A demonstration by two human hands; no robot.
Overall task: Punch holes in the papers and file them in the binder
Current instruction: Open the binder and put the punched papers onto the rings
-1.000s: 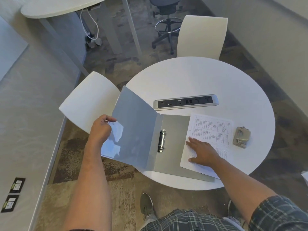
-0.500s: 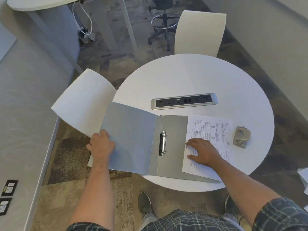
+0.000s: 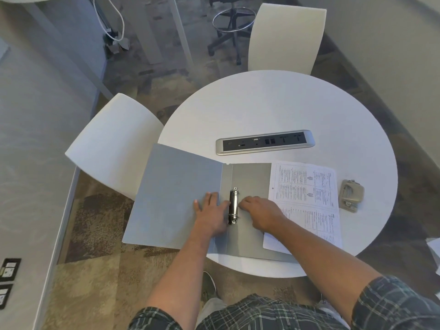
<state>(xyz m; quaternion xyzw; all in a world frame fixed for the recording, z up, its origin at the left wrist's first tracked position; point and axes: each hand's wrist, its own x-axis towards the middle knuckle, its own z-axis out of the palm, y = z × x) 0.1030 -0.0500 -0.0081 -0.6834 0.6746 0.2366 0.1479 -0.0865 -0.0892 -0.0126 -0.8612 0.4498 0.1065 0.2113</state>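
Grey card formed the binder [image 3: 181, 198], which lay opened flat on the round white table [image 3: 273, 106], its left cover overhanging the table's near-left edge. All positions below are given relative to the binder's ring mechanism [image 3: 233, 206], a narrow chromed metal clasp set upright along the spine.

The left hand [image 3: 212, 213] lay just left of the mechanism, palm down, fingers spread flat on the inside cover and gripping nothing. The right hand [image 3: 259, 211] sat just right of it, fingers curled towards the rings; whether they touched the metal could not be determined. The papers [image 3: 307, 198], thin printed white sheets, lay farther right, partly over the binder's back cover and partly under the right forearm. The hole punch [image 3: 351, 195], a small beige metal block, stood beyond the papers, well right of the mechanism. A brushed-metal socket strip [image 3: 264, 142] lay behind it.

Risks, as judged:
- Sprung rings could snap on fingertips if opened carelessly.
- The overhanging cover could tip the binder if pressure were released.
- The smooth sheets could slide or crease under the forearm.
- Whether the papers were already punched was uncertain; one small mark showed near their left edge.
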